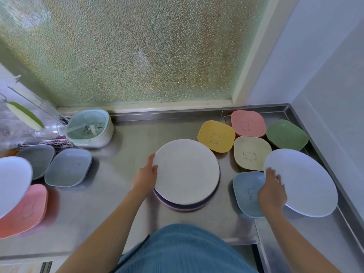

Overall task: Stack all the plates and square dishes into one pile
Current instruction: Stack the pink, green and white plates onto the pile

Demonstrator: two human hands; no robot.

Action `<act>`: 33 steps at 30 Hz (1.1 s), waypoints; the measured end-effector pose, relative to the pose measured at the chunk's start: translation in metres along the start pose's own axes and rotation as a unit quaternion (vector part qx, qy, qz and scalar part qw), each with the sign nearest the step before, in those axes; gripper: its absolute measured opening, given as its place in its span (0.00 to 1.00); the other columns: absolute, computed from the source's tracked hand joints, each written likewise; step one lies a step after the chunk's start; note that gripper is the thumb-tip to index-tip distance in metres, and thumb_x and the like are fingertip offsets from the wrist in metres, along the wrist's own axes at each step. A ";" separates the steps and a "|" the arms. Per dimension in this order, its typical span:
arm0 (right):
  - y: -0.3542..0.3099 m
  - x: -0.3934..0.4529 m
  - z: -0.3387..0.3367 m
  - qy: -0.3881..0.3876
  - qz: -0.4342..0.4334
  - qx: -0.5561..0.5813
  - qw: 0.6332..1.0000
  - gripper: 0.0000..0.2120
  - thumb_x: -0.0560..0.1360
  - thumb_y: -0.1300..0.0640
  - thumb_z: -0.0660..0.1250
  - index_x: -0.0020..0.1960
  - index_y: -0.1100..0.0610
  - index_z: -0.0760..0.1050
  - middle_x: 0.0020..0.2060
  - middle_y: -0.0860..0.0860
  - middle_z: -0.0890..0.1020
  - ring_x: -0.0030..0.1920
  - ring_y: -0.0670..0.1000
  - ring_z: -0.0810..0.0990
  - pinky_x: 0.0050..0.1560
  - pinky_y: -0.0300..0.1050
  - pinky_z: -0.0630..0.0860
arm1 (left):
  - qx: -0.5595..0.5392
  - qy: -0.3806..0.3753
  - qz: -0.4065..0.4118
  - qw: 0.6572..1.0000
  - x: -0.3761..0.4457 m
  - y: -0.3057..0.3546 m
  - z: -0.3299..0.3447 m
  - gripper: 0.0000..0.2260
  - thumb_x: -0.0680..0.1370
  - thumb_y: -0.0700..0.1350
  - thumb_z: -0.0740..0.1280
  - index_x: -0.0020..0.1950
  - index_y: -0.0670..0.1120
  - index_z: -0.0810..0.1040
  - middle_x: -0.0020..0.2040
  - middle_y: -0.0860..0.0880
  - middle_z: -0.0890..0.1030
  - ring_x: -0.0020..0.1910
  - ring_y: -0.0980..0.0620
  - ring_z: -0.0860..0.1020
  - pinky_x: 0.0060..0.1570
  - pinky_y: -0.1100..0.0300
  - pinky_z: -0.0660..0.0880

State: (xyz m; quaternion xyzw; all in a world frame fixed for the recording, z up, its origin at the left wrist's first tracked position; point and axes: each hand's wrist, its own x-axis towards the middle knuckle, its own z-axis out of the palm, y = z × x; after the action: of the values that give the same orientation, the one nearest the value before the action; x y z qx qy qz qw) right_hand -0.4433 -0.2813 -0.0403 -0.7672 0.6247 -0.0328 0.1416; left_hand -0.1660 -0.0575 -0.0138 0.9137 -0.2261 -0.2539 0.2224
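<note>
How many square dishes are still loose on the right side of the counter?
5: pink at the back, green beside it by the wall, yellow, beige, and blue nearest, partly under the right hand. The white plate may hide more.

No readable text, label or number showed anywhere; the square dishes (216,136) carried only bear outlines.

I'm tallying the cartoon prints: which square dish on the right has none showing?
The green square dish, farthest right beside the wall. The pink, yellow, beige and blue ones near it each show a line-drawn figure; its face looks plain.
</note>
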 end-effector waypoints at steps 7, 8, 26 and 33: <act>-0.005 -0.012 -0.017 0.050 -0.015 0.020 0.998 0.31 0.74 0.75 0.54 0.74 0.56 0.59 0.71 0.57 0.68 0.72 0.60 0.62 0.70 0.59 0.59 | -0.012 0.006 0.005 1.000 0.001 0.000 0.001 0.21 0.82 0.47 0.52 0.75 0.53 0.53 0.50 0.37 0.80 0.48 0.38 0.79 0.46 0.52 0.72; -0.008 -0.014 -0.021 0.062 -0.021 0.027 0.998 0.31 0.74 0.75 0.54 0.74 0.55 0.60 0.70 0.58 0.69 0.71 0.62 0.63 0.69 0.60 0.60 | -0.013 0.006 0.006 1.000 0.001 0.000 0.001 0.21 0.82 0.47 0.52 0.75 0.52 0.53 0.50 0.37 0.80 0.47 0.38 0.79 0.46 0.52 0.72; -0.107 -0.094 0.017 0.093 -0.533 0.059 0.839 0.34 0.63 0.70 0.75 0.67 0.57 0.72 0.58 0.51 0.81 0.58 0.62 0.79 0.59 0.60 0.72 | -0.094 -0.011 -0.002 0.996 0.006 -0.010 0.002 0.21 0.82 0.48 0.53 0.75 0.55 0.56 0.58 0.39 0.79 0.55 0.39 0.77 0.51 0.55 0.70; -0.107 -0.096 0.031 0.016 -0.638 0.020 0.769 0.35 0.62 0.67 0.77 0.67 0.55 0.72 0.60 0.49 0.80 0.60 0.59 0.78 0.62 0.54 0.70 | -0.191 0.004 -0.016 0.981 0.004 -0.005 0.000 0.17 0.81 0.46 0.54 0.70 0.54 0.68 0.61 0.45 0.78 0.60 0.42 0.75 0.54 0.57 0.69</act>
State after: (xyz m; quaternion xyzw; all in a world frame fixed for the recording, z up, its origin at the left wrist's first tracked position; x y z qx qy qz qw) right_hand -0.3549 -0.1641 -0.0304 -0.9856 -0.0075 -0.1406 0.0931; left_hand -0.1617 -0.0553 -0.0176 0.8587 -0.1578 -0.2927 0.3900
